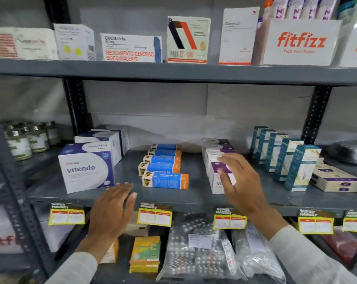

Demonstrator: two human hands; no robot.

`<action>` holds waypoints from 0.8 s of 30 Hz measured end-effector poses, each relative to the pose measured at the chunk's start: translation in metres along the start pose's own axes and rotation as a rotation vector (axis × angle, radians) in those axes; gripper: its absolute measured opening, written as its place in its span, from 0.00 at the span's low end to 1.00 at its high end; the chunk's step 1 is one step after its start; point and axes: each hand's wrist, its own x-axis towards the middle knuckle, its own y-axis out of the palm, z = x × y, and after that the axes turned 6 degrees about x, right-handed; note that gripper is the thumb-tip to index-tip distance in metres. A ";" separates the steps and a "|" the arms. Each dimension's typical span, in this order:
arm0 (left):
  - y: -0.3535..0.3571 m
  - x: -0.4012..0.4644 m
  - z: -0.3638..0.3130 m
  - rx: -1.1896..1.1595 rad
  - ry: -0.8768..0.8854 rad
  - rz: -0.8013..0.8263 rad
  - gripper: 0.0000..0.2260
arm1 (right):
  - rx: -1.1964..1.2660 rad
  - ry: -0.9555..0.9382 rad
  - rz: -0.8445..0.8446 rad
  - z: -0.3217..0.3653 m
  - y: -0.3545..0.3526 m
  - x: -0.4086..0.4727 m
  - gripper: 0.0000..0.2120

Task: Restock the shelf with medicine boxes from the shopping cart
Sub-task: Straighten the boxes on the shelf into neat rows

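The grey metal shelf [194, 198] carries rows of medicine boxes. My right hand [242, 182] is spread open against the front purple-and-white box [216, 181] of a row running back; the fingers touch its face without gripping it. My left hand [112, 210] hovers open, palm down, at the shelf's front edge between the white Vitendo box [86, 168] and the row of blue-and-orange boxes [165, 180]. It holds nothing. The shopping cart is out of view.
Teal-and-cream boxes [300, 169] stand in a row at the right, with flat cream boxes [335, 179] beside them. Jars [19, 144] sit at the left. The upper shelf [173, 71] holds more boxes. Below lie blister-pack bags [196, 251] and a yellow box [145, 253].
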 end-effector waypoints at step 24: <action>0.026 0.001 0.048 0.001 0.004 -0.027 0.27 | 0.061 0.248 0.455 0.028 0.135 0.011 0.18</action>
